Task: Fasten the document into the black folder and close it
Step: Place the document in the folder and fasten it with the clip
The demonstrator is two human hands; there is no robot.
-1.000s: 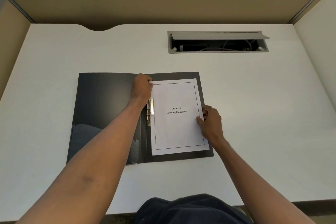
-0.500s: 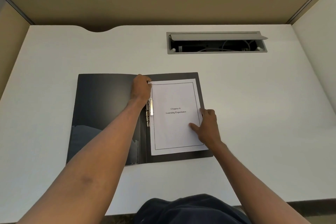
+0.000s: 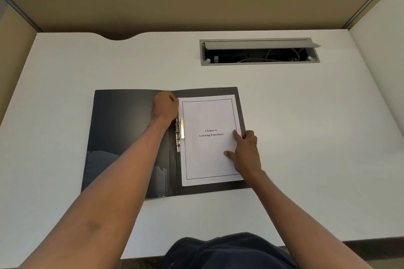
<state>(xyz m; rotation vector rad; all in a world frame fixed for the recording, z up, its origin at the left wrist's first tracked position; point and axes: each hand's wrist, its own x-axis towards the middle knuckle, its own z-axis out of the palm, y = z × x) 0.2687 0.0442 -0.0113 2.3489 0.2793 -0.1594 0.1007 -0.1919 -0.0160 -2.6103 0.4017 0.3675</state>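
The black folder [image 3: 122,133] lies open flat on the white desk. A white document [image 3: 207,116] titled "Chapter 6 Learning Experience" rests on its right half, with its left edge against the metal clip [image 3: 179,135] by the spine. My left hand [image 3: 165,106] is curled at the document's top left corner, just above the clip; what its fingers grip is hidden. My right hand [image 3: 246,150] lies on the document's right edge, thumb and forefinger spread flat on the page.
A grey cable hatch [image 3: 259,51] stands open at the back right of the desk [image 3: 306,137]. Beige partition walls close in the back and left, and a white panel stands on the right. The desk's front edge is just before my lap.
My right hand slid from the document's right margin inward and down, with thumb and forefinger now spread on the page. The left hand stayed at the top left corner.
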